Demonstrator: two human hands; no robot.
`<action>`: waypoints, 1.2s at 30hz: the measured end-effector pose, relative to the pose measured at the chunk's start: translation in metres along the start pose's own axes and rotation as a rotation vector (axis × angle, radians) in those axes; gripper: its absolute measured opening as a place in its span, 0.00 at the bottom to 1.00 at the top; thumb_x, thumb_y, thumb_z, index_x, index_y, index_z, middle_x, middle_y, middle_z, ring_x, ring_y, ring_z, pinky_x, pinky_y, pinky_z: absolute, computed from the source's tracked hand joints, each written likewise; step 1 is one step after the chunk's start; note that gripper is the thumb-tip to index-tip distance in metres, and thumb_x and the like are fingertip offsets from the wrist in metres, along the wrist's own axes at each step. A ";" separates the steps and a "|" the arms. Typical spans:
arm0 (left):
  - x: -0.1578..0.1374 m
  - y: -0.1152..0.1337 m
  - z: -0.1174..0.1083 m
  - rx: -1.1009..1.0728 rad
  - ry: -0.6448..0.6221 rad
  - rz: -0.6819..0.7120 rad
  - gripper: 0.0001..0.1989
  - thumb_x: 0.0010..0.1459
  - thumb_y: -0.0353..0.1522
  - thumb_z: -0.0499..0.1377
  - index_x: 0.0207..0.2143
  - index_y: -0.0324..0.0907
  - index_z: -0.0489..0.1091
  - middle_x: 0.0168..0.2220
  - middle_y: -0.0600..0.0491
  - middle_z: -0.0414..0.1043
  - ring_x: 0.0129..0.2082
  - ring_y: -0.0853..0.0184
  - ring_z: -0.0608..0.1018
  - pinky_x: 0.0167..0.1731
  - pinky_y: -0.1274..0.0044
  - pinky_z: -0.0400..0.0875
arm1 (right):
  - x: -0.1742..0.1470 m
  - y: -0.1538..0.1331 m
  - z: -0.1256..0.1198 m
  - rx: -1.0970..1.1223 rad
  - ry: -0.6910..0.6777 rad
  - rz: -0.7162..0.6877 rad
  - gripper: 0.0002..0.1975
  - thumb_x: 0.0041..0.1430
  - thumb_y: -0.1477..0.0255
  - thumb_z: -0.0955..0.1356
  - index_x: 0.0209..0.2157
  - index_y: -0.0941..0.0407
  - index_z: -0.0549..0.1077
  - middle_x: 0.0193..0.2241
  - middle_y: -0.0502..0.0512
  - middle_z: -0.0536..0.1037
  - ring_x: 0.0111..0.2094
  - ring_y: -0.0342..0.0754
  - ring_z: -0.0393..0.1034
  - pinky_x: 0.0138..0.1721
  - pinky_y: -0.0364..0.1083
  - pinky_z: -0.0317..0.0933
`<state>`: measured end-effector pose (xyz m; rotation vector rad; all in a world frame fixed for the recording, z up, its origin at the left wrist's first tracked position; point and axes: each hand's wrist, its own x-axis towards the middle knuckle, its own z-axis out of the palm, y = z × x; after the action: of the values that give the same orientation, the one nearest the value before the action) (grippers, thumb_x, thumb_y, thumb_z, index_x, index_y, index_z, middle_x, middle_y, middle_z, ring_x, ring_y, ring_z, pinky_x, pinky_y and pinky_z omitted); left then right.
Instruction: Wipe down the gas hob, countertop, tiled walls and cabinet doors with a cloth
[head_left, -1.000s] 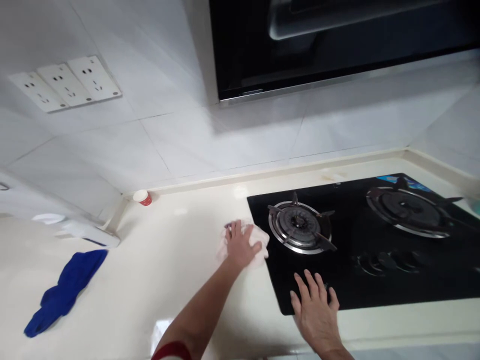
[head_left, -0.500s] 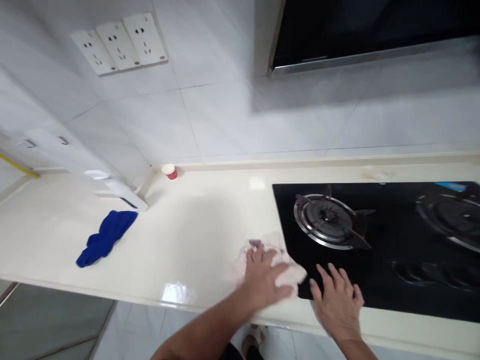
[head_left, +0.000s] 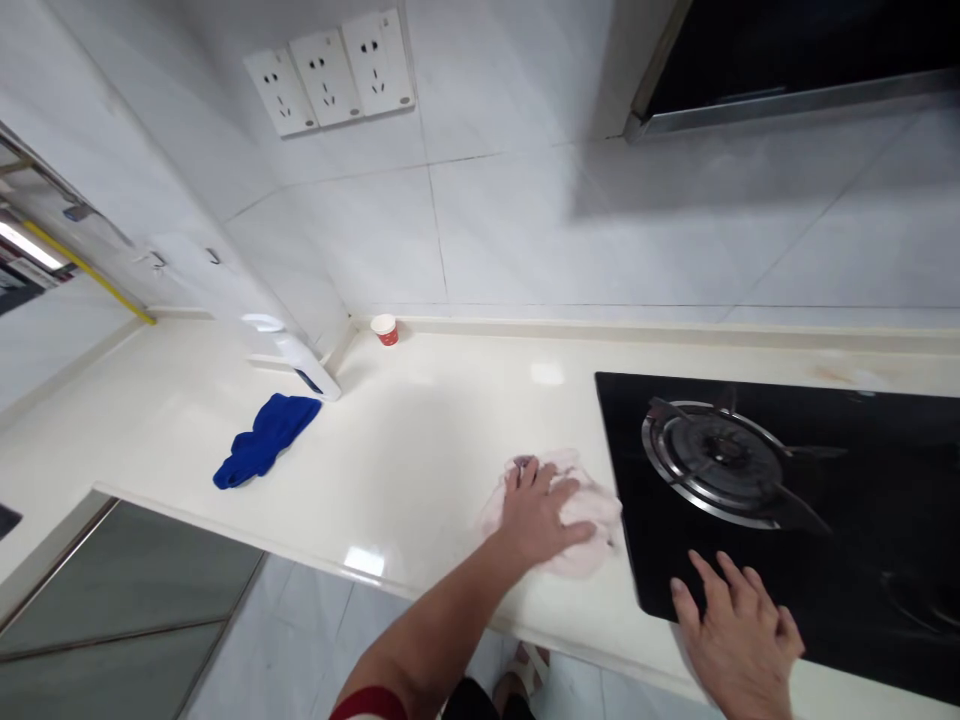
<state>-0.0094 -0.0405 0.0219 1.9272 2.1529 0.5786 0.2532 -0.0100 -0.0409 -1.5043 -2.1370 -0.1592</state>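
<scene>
My left hand point(head_left: 541, 512) lies palm down on a pale pink cloth point(head_left: 581, 555), fingers spread and pressing it against the white countertop point(head_left: 420, 450). The cloth is crumpled, with a small dark patch near my fingertips, and its right side reaches the left edge of the black gas stove point(head_left: 634, 540). Over the stove's front edge rests my right hand point(head_left: 742, 640), its fingers apart and nothing in them. A round burner with a metal pan support point(head_left: 720, 455) stands beyond that hand.
A blue cloth point(head_left: 268, 440) lies on the counter to the left, near a white upright panel point(head_left: 292, 365). In the back corner stands a small red and white paper cup point(head_left: 385, 331). Wall sockets point(head_left: 330, 75) and a dark range hood point(head_left: 810, 60) are above.
The view has swung left, so the counter and stove appear farther right. My left hand and the pink cloth have slid left, off the stove's edge. My right hand stays at the stove front.
</scene>
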 end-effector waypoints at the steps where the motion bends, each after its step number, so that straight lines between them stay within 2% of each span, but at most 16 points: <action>1: 0.011 -0.008 -0.004 0.023 0.026 -0.030 0.33 0.57 0.57 0.58 0.61 0.56 0.66 0.67 0.52 0.62 0.68 0.50 0.58 0.65 0.54 0.50 | 0.000 0.001 0.000 0.001 0.003 -0.004 0.31 0.69 0.56 0.53 0.55 0.62 0.72 0.60 0.70 0.68 0.63 0.68 0.58 0.62 0.68 0.50; 3: 0.019 -0.030 -0.017 0.055 0.070 -0.109 0.31 0.58 0.54 0.58 0.61 0.56 0.67 0.66 0.52 0.63 0.67 0.51 0.59 0.65 0.55 0.49 | 0.000 0.002 0.001 0.003 0.002 -0.005 0.30 0.69 0.57 0.53 0.56 0.62 0.72 0.59 0.70 0.69 0.63 0.68 0.59 0.61 0.67 0.51; 5: 0.007 -0.058 -0.039 0.088 0.117 -0.220 0.27 0.61 0.50 0.57 0.61 0.55 0.66 0.66 0.51 0.63 0.67 0.52 0.60 0.65 0.55 0.49 | -0.001 0.003 0.002 0.009 0.003 0.005 0.29 0.69 0.57 0.53 0.56 0.61 0.71 0.60 0.69 0.68 0.64 0.67 0.58 0.62 0.67 0.51; 9: -0.058 -0.126 -0.097 0.187 0.239 -0.534 0.24 0.64 0.41 0.55 0.61 0.48 0.66 0.66 0.46 0.62 0.67 0.51 0.60 0.65 0.54 0.50 | -0.002 0.005 0.004 0.029 -0.006 0.010 0.29 0.69 0.56 0.53 0.56 0.59 0.71 0.61 0.67 0.67 0.65 0.65 0.56 0.63 0.66 0.49; 12: -0.116 -0.168 -0.137 0.250 0.321 -0.786 0.25 0.63 0.40 0.55 0.61 0.44 0.65 0.65 0.42 0.62 0.66 0.50 0.61 0.63 0.52 0.53 | -0.003 0.003 0.002 0.035 -0.015 0.016 0.29 0.69 0.56 0.54 0.56 0.60 0.71 0.61 0.68 0.67 0.65 0.65 0.55 0.63 0.66 0.48; 15: -0.152 -0.187 -0.155 0.282 0.383 -0.984 0.27 0.65 0.44 0.51 0.62 0.43 0.63 0.65 0.39 0.61 0.65 0.48 0.61 0.61 0.47 0.55 | -0.002 0.001 -0.001 0.040 -0.036 0.044 0.30 0.69 0.55 0.53 0.56 0.60 0.71 0.61 0.67 0.66 0.65 0.65 0.55 0.63 0.67 0.47; 18: -0.159 -0.176 -0.144 0.291 0.388 -1.017 0.28 0.64 0.45 0.51 0.62 0.40 0.64 0.63 0.36 0.64 0.64 0.47 0.63 0.59 0.48 0.58 | -0.003 -0.002 -0.004 0.040 -0.073 0.061 0.30 0.68 0.54 0.53 0.56 0.59 0.70 0.62 0.68 0.66 0.66 0.66 0.54 0.62 0.68 0.46; 21: -0.145 -0.132 -0.109 0.257 0.300 -0.822 0.25 0.60 0.42 0.55 0.58 0.44 0.69 0.61 0.43 0.69 0.64 0.51 0.64 0.61 0.56 0.59 | -0.002 -0.004 -0.007 0.047 -0.082 0.076 0.31 0.68 0.54 0.52 0.57 0.59 0.70 0.62 0.68 0.65 0.66 0.66 0.52 0.62 0.69 0.45; 25: -0.125 -0.045 -0.048 0.130 0.119 -0.382 0.25 0.53 0.48 0.61 0.55 0.65 0.70 0.58 0.65 0.72 0.63 0.61 0.66 0.61 0.66 0.58 | -0.002 -0.005 -0.009 0.061 -0.074 0.085 0.32 0.68 0.53 0.52 0.57 0.59 0.70 0.63 0.67 0.65 0.67 0.64 0.52 0.64 0.67 0.43; 27: -0.121 -0.004 -0.019 0.008 0.089 -0.053 0.25 0.56 0.51 0.59 0.56 0.63 0.69 0.59 0.64 0.71 0.61 0.58 0.67 0.58 0.62 0.58 | -0.001 -0.004 -0.009 0.061 -0.071 0.082 0.33 0.68 0.52 0.51 0.56 0.59 0.71 0.62 0.67 0.66 0.67 0.64 0.53 0.64 0.67 0.44; 30: -0.122 0.040 0.008 -0.035 0.036 0.312 0.25 0.61 0.54 0.52 0.56 0.58 0.70 0.62 0.62 0.69 0.60 0.56 0.67 0.57 0.60 0.58 | -0.001 -0.004 -0.010 0.054 -0.061 0.077 0.34 0.68 0.52 0.51 0.55 0.60 0.72 0.61 0.68 0.67 0.66 0.65 0.54 0.64 0.67 0.45; 33: -0.128 0.062 0.014 0.117 -0.026 0.494 0.27 0.62 0.55 0.51 0.59 0.56 0.67 0.65 0.57 0.64 0.62 0.51 0.64 0.57 0.55 0.59 | -0.001 -0.003 -0.012 0.053 -0.045 0.076 0.33 0.68 0.52 0.53 0.56 0.61 0.72 0.61 0.68 0.67 0.66 0.65 0.55 0.64 0.66 0.45; 36: -0.134 0.064 0.014 0.281 -0.055 0.553 0.33 0.58 0.52 0.59 0.63 0.55 0.61 0.66 0.49 0.61 0.62 0.45 0.64 0.53 0.53 0.63 | -0.002 -0.002 -0.013 0.064 -0.041 0.066 0.33 0.68 0.53 0.54 0.58 0.61 0.71 0.62 0.68 0.67 0.65 0.66 0.56 0.64 0.66 0.45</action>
<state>0.0725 -0.1653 0.0210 2.6794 1.7288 0.3021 0.2565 -0.0178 -0.0303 -1.5514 -2.1007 -0.0366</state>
